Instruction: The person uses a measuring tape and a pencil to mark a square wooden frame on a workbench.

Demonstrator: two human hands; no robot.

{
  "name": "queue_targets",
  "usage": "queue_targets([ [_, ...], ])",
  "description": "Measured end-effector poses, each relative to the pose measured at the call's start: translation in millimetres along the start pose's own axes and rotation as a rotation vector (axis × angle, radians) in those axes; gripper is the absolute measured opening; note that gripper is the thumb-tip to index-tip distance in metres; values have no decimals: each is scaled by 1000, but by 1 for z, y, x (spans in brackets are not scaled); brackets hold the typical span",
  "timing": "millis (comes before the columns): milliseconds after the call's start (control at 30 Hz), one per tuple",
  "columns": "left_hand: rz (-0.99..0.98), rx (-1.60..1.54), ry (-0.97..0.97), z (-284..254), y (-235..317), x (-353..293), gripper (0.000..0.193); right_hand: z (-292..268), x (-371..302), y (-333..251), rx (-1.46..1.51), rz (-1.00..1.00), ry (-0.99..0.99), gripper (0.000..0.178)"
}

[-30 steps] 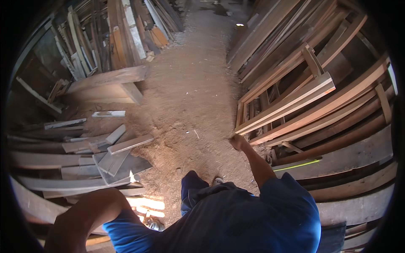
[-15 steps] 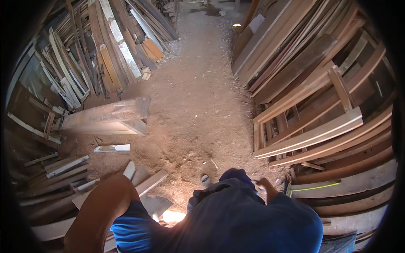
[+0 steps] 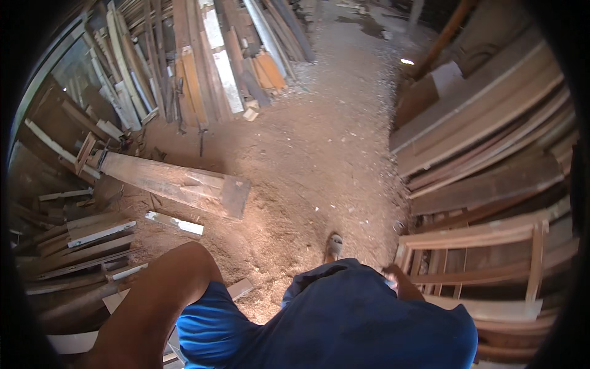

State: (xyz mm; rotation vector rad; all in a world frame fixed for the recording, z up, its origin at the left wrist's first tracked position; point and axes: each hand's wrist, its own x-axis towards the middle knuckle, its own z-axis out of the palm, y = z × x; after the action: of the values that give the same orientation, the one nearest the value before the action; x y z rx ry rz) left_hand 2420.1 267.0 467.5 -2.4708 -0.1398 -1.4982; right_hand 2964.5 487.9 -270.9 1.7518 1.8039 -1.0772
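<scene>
My right hand (image 3: 398, 281) shows beyond the right side of my dark blue shirt (image 3: 381, 313), small and partly hidden. Its fingers look curled round a small pale bluish thing that I cannot make out. Close to that hand, on the right, is a wooden frame (image 3: 470, 237) with crossbars. My left arm (image 3: 172, 289) is bent, its elbow pointing forward, and the hand itself lies outside the picture. A sandalled foot (image 3: 334, 245) stands on the sawdust-strewn floor ahead of my body.
A heavy wooden beam (image 3: 178, 184) stretches in from the left, beside a short white-edged offcut (image 3: 175, 222). Planks (image 3: 203, 67) lean at the back left; long boards (image 3: 479, 117) line the right. Stacked boards (image 3: 86, 237) lie at the left. A dirt path (image 3: 307, 135) runs between them.
My view has swung left and moved along the path: the beam, leaning planks and right-hand frame sit differently. The yellow-green strip at the right has left the view. My left arm stays bent.
</scene>
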Motion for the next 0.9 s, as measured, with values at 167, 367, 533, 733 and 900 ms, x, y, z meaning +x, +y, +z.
queue_targets([
  [167, -80, 172, -38, -31, -67, -1, 28, -210, 143, -286, -200, -274, 209, 47],
  [367, -83, 271, 19, -83, -166, -59, 24, -327, 172, -522, 209, -523, 267, 39],
  [533, -106, 363, 247, -174, -229, -130, 22, -301, 200, -626, 101, -585, 38, 28],
  [733, -1003, 933, 641, -207, -416, -370, 7, -260, 316, -532, -456, -277, 75, 52],
  [900, -1710, 243, 338, -138, -476, -516, 2, -302, 280, -550, 105, 56, -186, 54],
])
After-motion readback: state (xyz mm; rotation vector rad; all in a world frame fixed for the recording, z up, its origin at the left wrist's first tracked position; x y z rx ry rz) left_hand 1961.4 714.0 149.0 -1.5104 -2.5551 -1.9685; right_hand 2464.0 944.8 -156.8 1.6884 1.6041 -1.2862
